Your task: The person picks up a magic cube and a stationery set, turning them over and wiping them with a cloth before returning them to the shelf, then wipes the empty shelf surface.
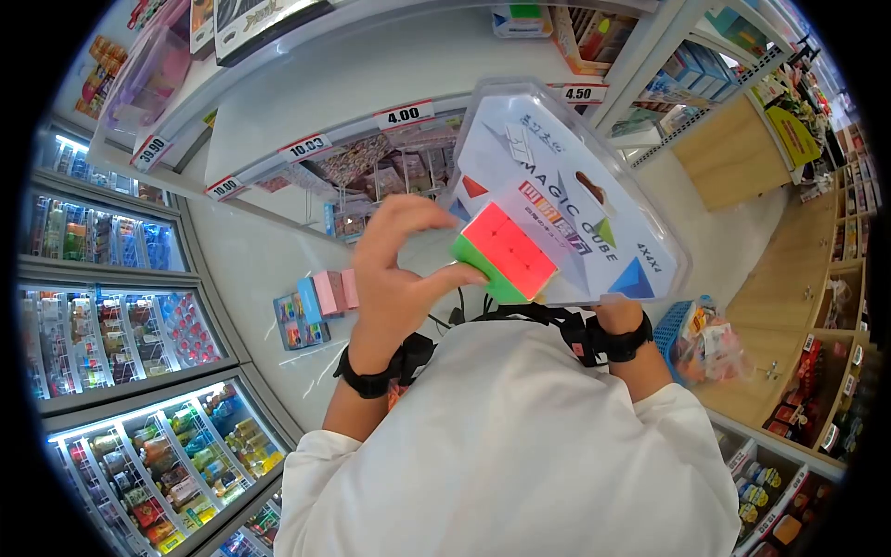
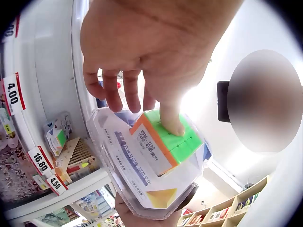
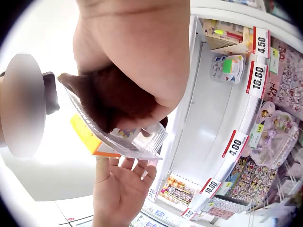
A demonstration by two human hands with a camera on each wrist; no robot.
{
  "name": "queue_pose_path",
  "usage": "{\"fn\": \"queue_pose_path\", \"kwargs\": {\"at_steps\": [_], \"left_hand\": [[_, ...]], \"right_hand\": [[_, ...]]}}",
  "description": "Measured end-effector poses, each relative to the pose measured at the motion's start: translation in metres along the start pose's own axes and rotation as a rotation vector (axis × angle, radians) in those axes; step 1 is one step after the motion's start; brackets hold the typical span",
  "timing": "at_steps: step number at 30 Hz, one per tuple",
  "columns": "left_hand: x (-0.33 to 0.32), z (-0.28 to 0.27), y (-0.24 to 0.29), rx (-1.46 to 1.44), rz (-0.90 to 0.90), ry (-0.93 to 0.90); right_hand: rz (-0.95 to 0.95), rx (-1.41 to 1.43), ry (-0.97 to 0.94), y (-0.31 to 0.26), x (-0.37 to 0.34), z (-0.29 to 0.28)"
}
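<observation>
A puzzle cube package point(image 1: 603, 200), a white card in clear plastic printed MAGIC CUBE and 4X4X4, is held up before the chest. Its cube point(image 1: 509, 246) shows red and green faces in the head view. My right hand point(image 3: 135, 56) grips the package by an edge; in the head view it is mostly hidden behind the lower right corner. My left hand point(image 1: 394, 278) is at the opposite side, thumb on the green face point(image 2: 182, 142) of the cube. Its other fingers point(image 2: 113, 97) are loosely bent, tips right at the package edge.
A white shelf with price tags point(image 1: 405, 115) runs just ahead. Another cube package point(image 3: 228, 68) stands on it. Lit drink coolers point(image 1: 167, 464) line the left, with small boxes point(image 1: 316, 302) nearby. A blue basket point(image 1: 673, 339) and wooden cabinets point(image 1: 789, 278) are at the right.
</observation>
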State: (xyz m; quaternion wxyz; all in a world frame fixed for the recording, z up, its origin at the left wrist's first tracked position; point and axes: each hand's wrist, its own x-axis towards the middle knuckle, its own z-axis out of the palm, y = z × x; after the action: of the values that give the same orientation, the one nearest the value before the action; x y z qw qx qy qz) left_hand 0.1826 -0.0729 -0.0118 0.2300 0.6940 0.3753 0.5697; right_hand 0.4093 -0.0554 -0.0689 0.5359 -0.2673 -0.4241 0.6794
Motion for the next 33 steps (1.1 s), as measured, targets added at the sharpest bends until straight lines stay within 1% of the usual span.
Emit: {"fn": "queue_pose_path", "kwargs": {"at_steps": [3,5,6,8,9,10,12,13,15,16,17,18,20,21,22,23,24,28,29,30,31,33], "left_hand": [[0.000,0.005,0.007,-0.017,-0.038,-0.054],[-0.001,0.008,0.006,-0.053,-0.106,-0.107],[0.002,0.011,0.009,-0.054,-0.103,-0.110],[0.009,0.017,0.017,-0.124,-0.156,-0.169],[0.007,0.020,0.010,-0.105,-0.152,-0.188],[0.007,0.019,0.008,-0.105,-0.148,-0.193],[0.012,0.014,0.007,0.154,-0.105,-0.192],[0.015,0.011,0.008,0.153,-0.101,-0.198],[0.020,-0.001,0.017,0.110,-0.654,-0.310],[0.019,-0.004,0.020,0.088,-0.931,-0.359],[0.006,0.000,0.015,-0.119,-0.865,-0.163],[0.002,0.010,0.008,-0.119,-0.863,-0.163],[-0.005,0.028,-0.007,0.022,-0.346,0.085],[-0.020,0.019,-0.036,0.022,-0.346,0.087],[-0.041,-0.001,-0.075,0.364,-0.123,-0.254],[-0.051,-0.012,-0.096,0.699,0.112,-0.594],[-0.048,-0.011,-0.092,0.699,0.111,-0.592],[-0.016,0.000,-0.046,-0.130,-0.387,-0.442],[-0.014,0.002,-0.042,-0.339,-0.505,-0.387],[-0.014,0.004,-0.040,-0.512,-0.593,-0.344],[-0.016,0.003,-0.039,-0.678,-0.666,-0.320],[-0.021,0.004,-0.040,-0.955,-0.770,-0.290]], "right_hand": [[-0.007,0.073,0.020,-0.005,0.002,0.004],[0.047,0.062,0.146,-0.026,-0.002,0.021],[0.042,0.062,0.149,-0.033,0.000,0.028],[-0.385,-0.167,-0.095,-0.043,0.005,0.047],[-0.180,-0.005,0.088,-0.049,0.004,0.059],[-0.228,-0.207,0.095,-0.047,0.005,0.060],[-0.288,-0.219,0.070,-0.049,0.006,0.066],[-0.293,-0.218,0.076,-0.050,0.007,0.064],[-0.344,-0.354,0.024,-0.052,0.008,0.059],[-0.346,-0.353,0.027,-0.053,0.007,0.057],[-0.381,-0.437,0.035,-0.052,0.007,0.053],[-0.415,-0.521,0.043,-0.052,0.007,0.051],[-0.436,-0.545,0.042,-0.055,0.007,0.049],[-0.455,-0.570,0.042,-0.057,0.008,0.049],[-0.455,-0.570,0.040,-0.060,0.009,0.052],[-0.449,-0.526,0.026,-0.064,0.010,0.055],[-0.443,-0.481,0.013,-0.067,0.011,0.058],[-0.418,-0.515,0.044,-0.071,0.009,0.061],[-0.418,-0.573,0.054,-0.073,0.008,0.064],[-0.418,-0.631,0.064,-0.074,0.008,0.066],[-0.415,-0.630,0.057,-0.072,0.007,0.065],[-0.532,-0.767,0.125,-0.065,0.006,0.064]]}}
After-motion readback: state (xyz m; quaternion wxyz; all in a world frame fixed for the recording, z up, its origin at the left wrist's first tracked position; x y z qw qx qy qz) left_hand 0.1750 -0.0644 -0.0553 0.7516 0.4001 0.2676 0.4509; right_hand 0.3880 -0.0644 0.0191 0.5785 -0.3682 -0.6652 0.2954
